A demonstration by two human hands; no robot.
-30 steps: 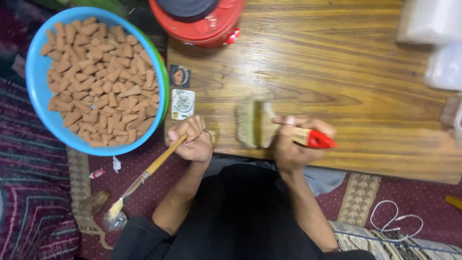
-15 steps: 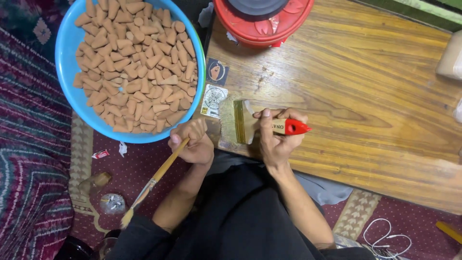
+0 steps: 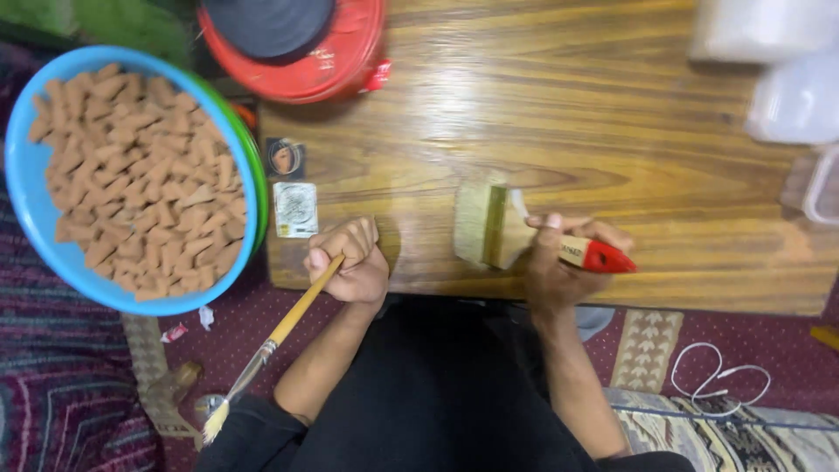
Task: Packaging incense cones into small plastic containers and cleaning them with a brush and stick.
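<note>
The right hand (image 3: 559, 267) grasps a wide brush (image 3: 524, 236), bristles flat on the table (image 3: 612, 131). The left hand (image 3: 350, 262) is clenched around a thin brush (image 3: 271, 341) angled off the table edge, beside a blue bowl (image 3: 35, 218).

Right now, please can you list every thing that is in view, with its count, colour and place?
wide brush: one, pale bristles, red-tipped handle; on table, in right hand
thin brush: one, tan handle; in left hand, bristles off the table edge
bowl: one, blue; left, full of brown pieces
brown pieces: many; in bowl
round container: one, red, dark lid; top
small cards: two; table's left edge
table: one, wooden
cable: one, white; floor, right
left hand: fist
right hand: on handle
</note>
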